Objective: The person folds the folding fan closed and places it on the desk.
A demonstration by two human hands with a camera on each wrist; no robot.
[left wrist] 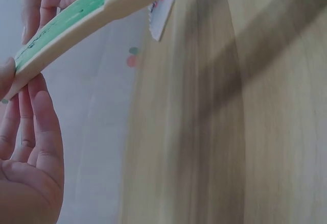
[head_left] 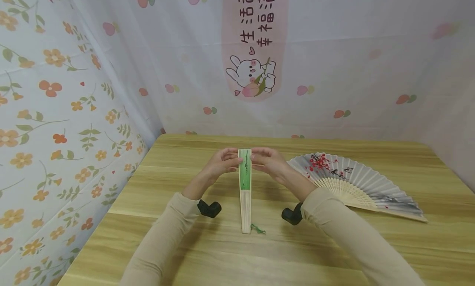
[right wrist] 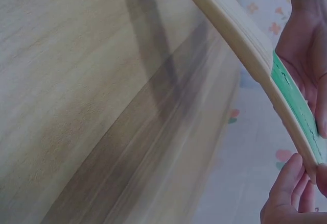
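1. Head view: a pale wooden table (head_left: 208, 253) with wavy grain filled the lower part, backed by a white cloth curtain (head_left: 178, 59) printed with fruit shapes, a rabbit and dark lettering; a white curtain with orange flowers (head_left: 53, 113) hung at the left.
2. A spread grey-white folding fan (head_left: 345, 187), with red blossoms and pale openwork ribs, lay on the table to the right. The right beige sleeve (head_left: 345, 224) crossed in front of its lower left part and hid some of it.
3. A black angular fitting (head_left: 209, 209) showed at the left wrist, and a matching black piece (head_left: 292, 214) at the right.
4. A folded fan of pale ribs and green leaf (head_left: 245, 174) was between the hands, over the table's middle, green end away from the person. A thin green cord tassel (head_left: 258, 229) trailed beside its near end; whether that end touched the wood could not be told.
5. The left hand (head_left: 224, 162) pinched the green end between thumb and fingers, barely parted.
6. The right hand (head_left: 272, 162) pinched that same end from the opposite side, its thumb and fingers similarly close.
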